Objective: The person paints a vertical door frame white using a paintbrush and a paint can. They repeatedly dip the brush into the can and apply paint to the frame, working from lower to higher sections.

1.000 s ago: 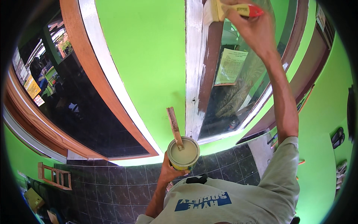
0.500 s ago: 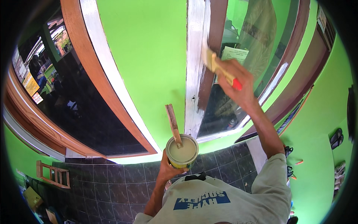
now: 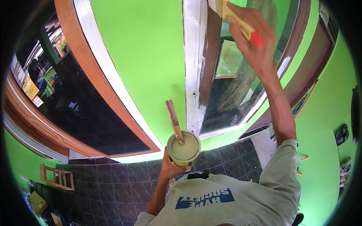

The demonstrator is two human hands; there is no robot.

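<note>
My left hand (image 3: 170,168) grips a paint can (image 3: 185,162) from its left and underside, at chest height. Pale, off-white paint fills it below the rim, and a flat wooden stick (image 3: 173,118) leans out of it. High at the upper right, my right hand (image 3: 260,37) is closed on a paintbrush (image 3: 241,25) with a yellow handle and red end. Its bristles reach the top of the window frame (image 3: 195,64), near the edge between the white-painted face and the brown strip (image 3: 212,47). Whether the bristles touch is hard to see.
Right of the frame is a glass pane (image 3: 222,109) with a paper sheet (image 3: 229,58) behind it. A dark window (image 3: 94,109) with an orange-brown frame stands left of the green wall (image 3: 139,56). A wooden stool-like frame (image 3: 57,177) rests on the dark tiled floor (image 3: 117,188).
My right hand and the paintbrush have moved up along the frame, and the arm is stretched further. The can stays in my left hand, and the view has shifted slightly.
</note>
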